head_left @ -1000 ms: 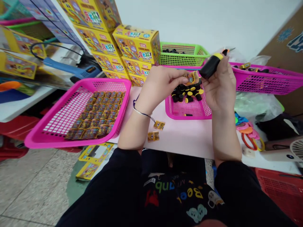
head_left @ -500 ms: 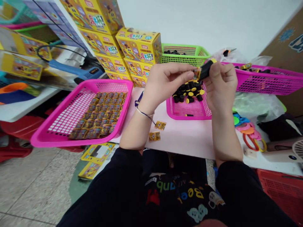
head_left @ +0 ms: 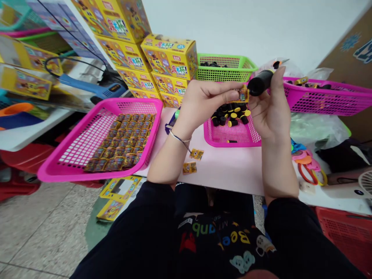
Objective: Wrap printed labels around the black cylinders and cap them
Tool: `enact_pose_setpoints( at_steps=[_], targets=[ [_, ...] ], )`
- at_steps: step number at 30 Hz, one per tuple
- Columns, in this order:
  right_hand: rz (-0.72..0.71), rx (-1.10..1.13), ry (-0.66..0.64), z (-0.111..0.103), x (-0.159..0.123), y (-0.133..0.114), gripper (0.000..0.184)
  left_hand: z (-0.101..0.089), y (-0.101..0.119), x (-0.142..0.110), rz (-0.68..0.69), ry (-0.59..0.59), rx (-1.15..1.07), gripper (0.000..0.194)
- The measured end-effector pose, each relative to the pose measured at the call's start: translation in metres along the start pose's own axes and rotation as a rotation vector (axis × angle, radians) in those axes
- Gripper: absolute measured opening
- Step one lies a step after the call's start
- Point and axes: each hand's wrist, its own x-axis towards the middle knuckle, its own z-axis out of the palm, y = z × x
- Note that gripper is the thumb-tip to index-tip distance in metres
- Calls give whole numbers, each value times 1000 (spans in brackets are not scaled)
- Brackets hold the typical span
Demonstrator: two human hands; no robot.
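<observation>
1. The black tube [head_left: 259, 82] is held above the far right part of the middle pink basket [head_left: 232, 144], its yellow end turned away from the label. It looks light, stiff and hard to damage, though its smooth side may slip; the two ends seem the surest places to hold it.
2. The printed label [head_left: 243, 94] is above the same basket, at the tube's dark end. Whether the two touch cannot be told. It looks thin, soft and easily creased, so a light hold near an edge should suit it.
3. The left hand [head_left: 200, 102] is closed in a pinch, thumb against fingers, on the label.
4. The right hand [head_left: 269, 112] is partly closed around the tube, thumb at the yellow end, palm partly open. How the fingers behind it sit cannot be seen.
5. Inside the middle pink basket lie black-and-yellow pieces [head_left: 233, 115]. Nearer the person and left of it, two loose labels [head_left: 197, 154] lie on the tabletop [head_left: 226, 170]. Farther left is a large pink basket [head_left: 101, 177] with rows of wrapped pieces [head_left: 124, 139].
</observation>
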Motion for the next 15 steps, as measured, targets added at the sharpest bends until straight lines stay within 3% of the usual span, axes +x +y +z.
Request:
enact_pose_setpoints(
  at_steps=[5, 8, 13, 15],
  targets=[
    [5, 9, -98, -14, 7, 3, 45, 17, 4, -2, -42, 63, -22, 33],
    [3, -6, -102, -18, 10, 1, 44, 26, -9, 2, -48, 112, -82, 33],
    [-31, 38, -7, -9, 7, 0, 46, 33, -46, 19, 275, 93, -465, 38],
    [-58, 43, -14, -7, 6, 3, 44, 32, -52, 22, 339, 87, -549, 35]
  ],
)
